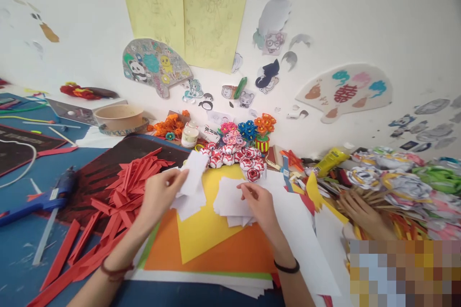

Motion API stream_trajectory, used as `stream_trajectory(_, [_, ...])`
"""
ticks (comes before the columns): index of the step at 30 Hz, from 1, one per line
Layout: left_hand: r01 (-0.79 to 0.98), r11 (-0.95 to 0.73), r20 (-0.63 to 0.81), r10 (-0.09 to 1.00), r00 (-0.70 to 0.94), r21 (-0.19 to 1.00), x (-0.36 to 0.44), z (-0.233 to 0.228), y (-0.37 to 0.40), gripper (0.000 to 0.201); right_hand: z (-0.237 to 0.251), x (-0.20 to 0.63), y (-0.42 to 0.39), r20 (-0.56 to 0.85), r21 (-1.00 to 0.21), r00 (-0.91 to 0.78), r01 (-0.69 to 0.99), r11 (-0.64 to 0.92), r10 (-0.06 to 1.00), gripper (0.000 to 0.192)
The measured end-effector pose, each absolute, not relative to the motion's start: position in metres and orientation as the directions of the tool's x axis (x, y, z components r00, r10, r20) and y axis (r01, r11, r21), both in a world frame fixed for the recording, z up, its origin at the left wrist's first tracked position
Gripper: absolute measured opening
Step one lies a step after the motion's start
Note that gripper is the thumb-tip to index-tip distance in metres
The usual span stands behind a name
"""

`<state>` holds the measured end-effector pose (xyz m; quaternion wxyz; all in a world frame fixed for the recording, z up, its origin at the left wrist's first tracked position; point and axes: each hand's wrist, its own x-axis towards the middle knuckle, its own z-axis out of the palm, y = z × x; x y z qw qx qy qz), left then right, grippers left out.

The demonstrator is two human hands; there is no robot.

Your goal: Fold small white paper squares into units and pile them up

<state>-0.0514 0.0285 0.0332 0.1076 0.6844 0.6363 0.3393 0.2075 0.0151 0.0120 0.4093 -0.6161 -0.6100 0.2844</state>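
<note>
Between the thumb and fingers of my left hand (162,189) is a small white paper sheet (195,172), raised at a tilt. Below it lies a loose pile of similar white paper pieces (190,204). My right hand (260,204) hovers at a second white paper stack (230,199), its thumb and fingertips drawn together; whether they pinch a sheet is hidden. Both piles rest on a yellow sheet (194,244), which lies over an orange sheet (162,244).
Folded red paper strips (126,192) and a blue glue gun (59,192) lie left. Behind are red-and-white paper flowers (230,156) and a glass jar (189,135). At right, another person's hand (367,211) touches brown strips beside a yellow glue bottle (331,160).
</note>
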Motion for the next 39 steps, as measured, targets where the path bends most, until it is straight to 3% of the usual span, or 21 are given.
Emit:
stream_trajectory(4, [0.993, 0.045, 0.521, 0.848, -0.098, 0.113, -0.075, 0.027, 0.003, 0.036, 0.002, 0.219, 0.017, 0.25, -0.594, 0.185, 0.804, 0.0, 0.95, 0.028])
stream_trajectory(6, [1.0, 0.013, 0.541, 0.841, -0.024, 0.024, -0.068, 0.025, -0.007, 0.035, -0.006, 0.219, 0.016, 0.291, -0.475, 0.145, 0.88, 0.011, 0.945, 0.031])
stream_trajectory(9, [0.974, -0.226, 0.415, 0.886, 0.207, -0.002, -0.037, 0.023, -0.007, 0.029, -0.015, 0.215, 0.015, 0.297, -0.382, 0.084, 0.923, 0.038, 0.951, 0.04])
stream_trajectory(12, [0.925, -0.365, 0.25, 0.91, 0.332, 0.101, 0.0, 0.019, 0.007, 0.026, -0.019, 0.213, 0.014, 0.276, -0.333, 0.06, 0.942, 0.036, 0.959, 0.044])
stream_trajectory(16, [0.914, -0.3, 0.199, 0.947, 0.252, 0.272, 0.029, 0.007, 0.023, 0.028, -0.021, 0.213, 0.012, 0.265, -0.316, 0.037, 0.948, 0.051, 0.964, 0.046])
stream_trajectory(19, [0.902, -0.285, 0.197, 0.953, 0.23, 0.325, 0.032, 0.001, 0.026, 0.023, -0.026, 0.213, 0.011, 0.278, -0.356, 0.036, 0.932, 0.068, 0.96, 0.047])
stream_trajectory(23, [0.858, -0.318, 0.243, 0.941, 0.234, 0.403, 0.03, 0.001, 0.027, 0.013, -0.027, 0.214, 0.016, 0.289, -0.49, 0.083, 0.868, 0.073, 0.954, 0.042])
stream_trajectory(27, [0.855, -0.35, 0.352, 0.911, 0.215, 0.383, 0.031, 0.009, 0.026, 0.013, -0.009, 0.218, 0.02, 0.305, -0.699, 0.18, 0.709, 0.091, 0.935, 0.03])
stream_trajectory(31, [0.765, -0.347, 0.404, 0.906, 0.125, 0.543, 0.03, 0.015, 0.027, 0.018, 0.01, 0.221, 0.019, 0.068, -0.965, 0.109, 0.26, 0.038, 0.992, 0.027])
stream_trajectory(34, [0.637, -0.325, 0.399, 0.916, 0.029, 0.699, 0.025, 0.016, 0.028, 0.018, 0.013, 0.22, 0.017, -0.038, -0.996, -0.006, 0.082, -0.037, 0.999, 0.036])
stream_trajectory(39, [0.447, -0.367, 0.397, 0.917, 0.029, 0.816, 0.018, 0.018, 0.029, 0.027, 0.013, 0.215, 0.012, 0.017, -0.989, 0.06, 0.15, 0.007, 0.998, 0.033])
